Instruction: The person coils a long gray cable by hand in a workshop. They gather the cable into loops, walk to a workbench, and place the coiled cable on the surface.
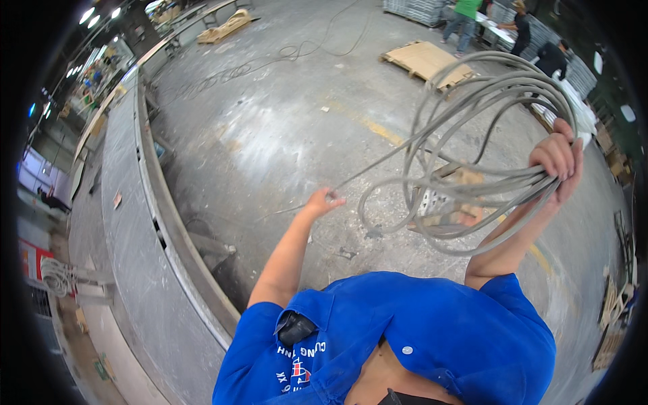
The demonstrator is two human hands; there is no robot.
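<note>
A thick bundle of grey cable (486, 81) hangs in wide loops from my right hand (557, 160), which is raised at the right with its fingers wrapped round the gathered strands. One strand stretches from the loops down to the left, reaching my left hand (325, 202). There the fingers curl round into a ring, with the cable passing through or just behind them; the exact contact is hard to see. Beyond that hand the strand carries on toward the floor at the left.
A long grey metal-topped bench (135, 223) runs along my left. More cable (236, 71) lies in loose coils across the concrete floor (270, 128). Ahead is a flat cardboard-topped pallet (428, 64); a person in green (466, 17) and others stand behind it. Another coil (57, 275) hangs far left.
</note>
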